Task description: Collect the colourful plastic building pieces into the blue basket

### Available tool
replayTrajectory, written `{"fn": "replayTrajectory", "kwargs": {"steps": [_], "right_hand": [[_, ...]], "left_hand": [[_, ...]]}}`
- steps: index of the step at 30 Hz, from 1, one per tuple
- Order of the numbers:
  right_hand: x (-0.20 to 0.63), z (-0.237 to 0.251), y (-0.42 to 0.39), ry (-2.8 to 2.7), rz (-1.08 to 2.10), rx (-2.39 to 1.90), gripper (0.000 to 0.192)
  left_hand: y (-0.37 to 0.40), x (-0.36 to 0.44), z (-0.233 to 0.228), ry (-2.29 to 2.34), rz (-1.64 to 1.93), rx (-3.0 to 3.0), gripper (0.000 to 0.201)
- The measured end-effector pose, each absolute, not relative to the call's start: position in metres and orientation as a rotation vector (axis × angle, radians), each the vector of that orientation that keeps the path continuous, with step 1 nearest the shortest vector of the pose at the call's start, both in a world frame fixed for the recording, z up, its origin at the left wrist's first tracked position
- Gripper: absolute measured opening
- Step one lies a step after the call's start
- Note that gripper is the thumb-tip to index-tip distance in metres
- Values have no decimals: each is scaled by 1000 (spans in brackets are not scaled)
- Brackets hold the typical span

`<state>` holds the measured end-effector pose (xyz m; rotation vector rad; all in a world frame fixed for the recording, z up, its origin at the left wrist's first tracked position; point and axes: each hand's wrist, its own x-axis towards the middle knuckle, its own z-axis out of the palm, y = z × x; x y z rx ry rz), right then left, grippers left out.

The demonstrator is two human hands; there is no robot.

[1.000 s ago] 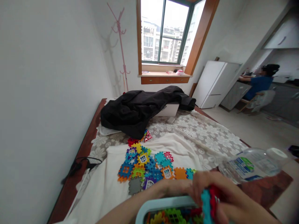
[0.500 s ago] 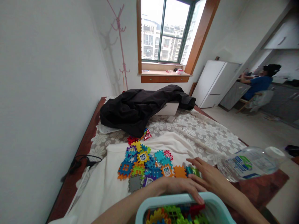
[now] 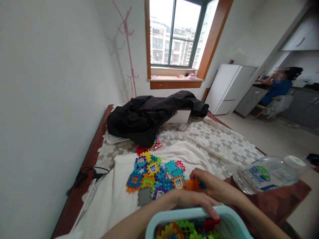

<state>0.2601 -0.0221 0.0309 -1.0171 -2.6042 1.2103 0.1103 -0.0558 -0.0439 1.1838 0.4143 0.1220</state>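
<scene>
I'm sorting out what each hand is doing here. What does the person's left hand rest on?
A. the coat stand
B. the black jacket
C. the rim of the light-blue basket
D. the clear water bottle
C: the left hand lies with its fingers over the rim of the light-blue basket, while the right hand reaches the orange tile.

A big bed (image 3: 74, 196) fills the middle, with a flowery cover (image 3: 224, 146), a white cloth (image 3: 112, 199) and a black coat (image 3: 144, 116) on top
</scene>
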Motion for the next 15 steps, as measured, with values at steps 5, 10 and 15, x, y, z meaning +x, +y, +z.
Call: {"fn": "replayTrajectory", "kwargs": {"steps": [5,10,15], "right_hand": [[268,39,-8,-2572,1339,-934,30],[284,72,-12,-2283,1156,-971,37],[271,135,-63,-2477,1512,-520,38]], "left_hand": [[-55,112,-43,400,109,1125,53],[-60,107,-44,467,86,1056,49],[-61,107,-52,495,288,1223,37]]}}
